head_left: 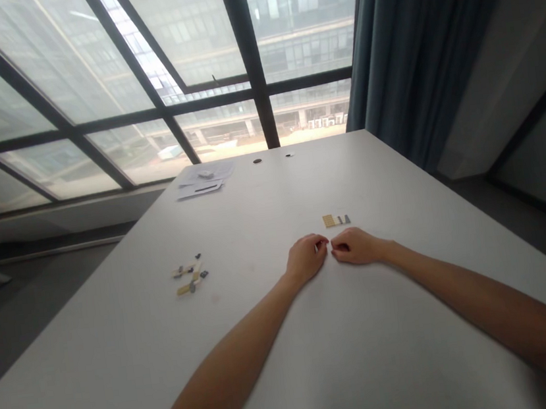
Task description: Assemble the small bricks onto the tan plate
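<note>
My left hand (308, 255) rests on the white table with its fingers curled and their tips pinched together. Facing it, a small gap away, my right hand (355, 246) is curled the same way. Whatever the fingertips hold, if anything, is too small or hidden to make out. Just beyond the hands lies a short row of small building bricks, a tan piece (328, 221) at its left end and white and grey pieces (344, 219) to the right. Farther left, a loose pile of small tan, white and grey bricks (192, 278) is spread on the tabletop.
Papers (203, 178) with a dark pen-like object (207, 188) lie at the table's far left corner. A dark round spot (257, 161) and a small dark-and-white item (289, 155) are near the far edge. Windows stand behind; a blue curtain (399, 56) hangs at right.
</note>
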The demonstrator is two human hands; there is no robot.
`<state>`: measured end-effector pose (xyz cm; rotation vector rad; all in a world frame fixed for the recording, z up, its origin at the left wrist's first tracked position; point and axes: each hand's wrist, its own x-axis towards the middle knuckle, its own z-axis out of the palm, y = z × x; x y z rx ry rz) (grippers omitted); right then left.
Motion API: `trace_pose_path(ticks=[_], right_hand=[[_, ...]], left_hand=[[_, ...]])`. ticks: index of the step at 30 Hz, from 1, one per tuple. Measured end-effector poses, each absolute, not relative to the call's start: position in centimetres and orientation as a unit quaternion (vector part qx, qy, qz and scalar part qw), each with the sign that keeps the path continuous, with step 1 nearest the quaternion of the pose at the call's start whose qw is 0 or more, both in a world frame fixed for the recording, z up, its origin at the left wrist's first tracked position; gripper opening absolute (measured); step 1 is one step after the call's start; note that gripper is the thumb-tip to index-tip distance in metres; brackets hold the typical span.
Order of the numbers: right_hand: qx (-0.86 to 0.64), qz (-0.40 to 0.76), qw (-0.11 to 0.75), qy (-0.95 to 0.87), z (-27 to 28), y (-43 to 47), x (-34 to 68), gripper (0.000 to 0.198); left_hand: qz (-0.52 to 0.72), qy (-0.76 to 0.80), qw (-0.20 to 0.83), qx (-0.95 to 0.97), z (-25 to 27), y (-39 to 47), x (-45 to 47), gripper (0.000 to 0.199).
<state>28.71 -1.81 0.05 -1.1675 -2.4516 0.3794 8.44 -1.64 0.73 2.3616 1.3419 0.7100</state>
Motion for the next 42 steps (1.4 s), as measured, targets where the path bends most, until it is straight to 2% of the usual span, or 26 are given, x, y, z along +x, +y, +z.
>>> trace_pose_path(ticks=[42], right_hand=[[-0.423, 0.132, 0.181, -0.878, -0.4, -1.7, 29.0, 0.029]], left_hand=[[0.257, 0.469, 0.167, 0.828, 0.3, -1.8, 8.6, 0.027]])
